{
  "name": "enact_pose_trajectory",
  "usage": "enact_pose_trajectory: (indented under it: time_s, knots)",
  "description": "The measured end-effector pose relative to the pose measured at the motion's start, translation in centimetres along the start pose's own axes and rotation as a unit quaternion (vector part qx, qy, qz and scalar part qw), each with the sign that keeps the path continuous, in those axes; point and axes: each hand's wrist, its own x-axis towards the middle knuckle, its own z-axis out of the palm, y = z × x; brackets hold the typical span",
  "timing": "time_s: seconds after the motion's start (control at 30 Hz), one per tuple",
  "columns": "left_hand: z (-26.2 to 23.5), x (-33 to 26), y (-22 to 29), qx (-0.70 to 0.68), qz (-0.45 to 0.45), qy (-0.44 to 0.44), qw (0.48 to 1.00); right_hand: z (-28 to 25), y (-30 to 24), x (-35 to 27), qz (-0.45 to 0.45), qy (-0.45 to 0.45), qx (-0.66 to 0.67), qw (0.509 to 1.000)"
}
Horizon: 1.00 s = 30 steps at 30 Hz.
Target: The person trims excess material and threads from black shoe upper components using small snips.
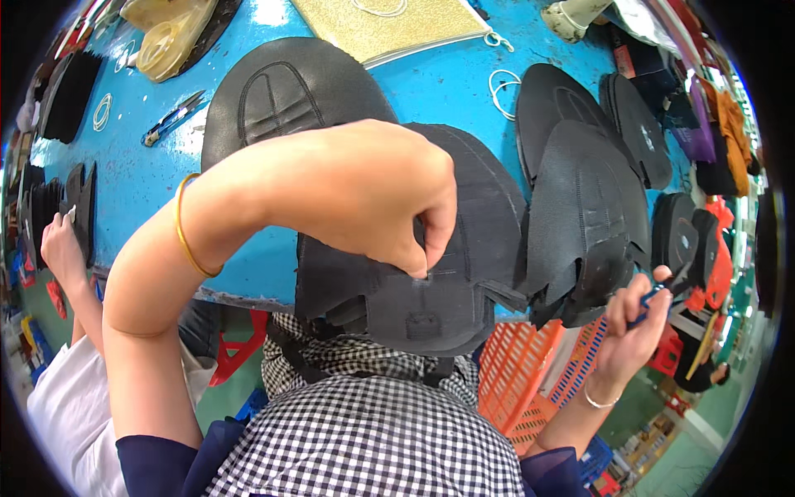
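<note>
My left hand (377, 195) reaches across a rounded black stitched panel (489, 215) at the table's front edge. Its thumb and forefinger are pinched together at a seam near the panel's middle; whatever is between them is too small to make out. Out to the right, my right hand (621, 335) is closed around small blue-handled snips (648, 306), apart from the panels. More black panels lie under the one I touch. Behind my left wrist lies another black stitched panel (286, 91), partly hidden by my arm.
Stacked black panels (580, 190) stand to the right on the blue table (166, 182). A blue utility knife (172, 120) lies at the left, a yellow zip pouch (397, 25) at the back. An orange crate (513, 364) is below the table edge. At far left, another person's hand (62, 248) touches dark pieces.
</note>
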Motion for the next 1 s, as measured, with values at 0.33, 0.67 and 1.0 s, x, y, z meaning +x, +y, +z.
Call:
enact_pose_trajectory:
  time_s: [0.33,0.67,1.0]
  knots:
    - [1.1,0.9,0.3,0.085,0.016,0.008,0.996,8.3,0.2,0.7,-0.007,-0.331,-0.297,0.896]
    - [0.7,0.1,-1.0,0.132,0.045,0.102,0.985,11.8,2.8,1.7,-0.248,-0.480,-0.500,0.677]
    - [0.4,0.3,-1.0,0.115,0.018,0.064,0.991,12.5,2.8,2.8,-0.250,-0.501,-0.492,0.667]
